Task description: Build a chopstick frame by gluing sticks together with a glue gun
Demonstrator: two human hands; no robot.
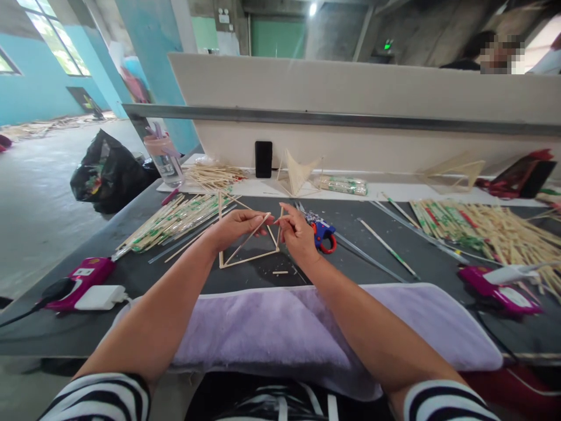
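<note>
A frame of thin wooden sticks point(249, 258) stands on the dark table between my hands. My left hand point(241, 225) pinches a slanting stick at its upper end, with the thumb and fingers pressed together. At the frame's right side, my right hand point(297, 231) has its fingers around an upright stick, its fingertips close to those of my left hand. Just right of my right hand lies a blue and red tool point(323, 235). A short piece of stick point(280, 272) lies in front of the frame.
Bundled sticks point(175, 225) lie at left, and more sticks point(482, 231) at right. A phone point(263, 159) and a stick model point(298, 174) stand at the back. A purple cloth point(272, 327) covers the front edge. Magenta power strips point(83, 283) sit at both sides.
</note>
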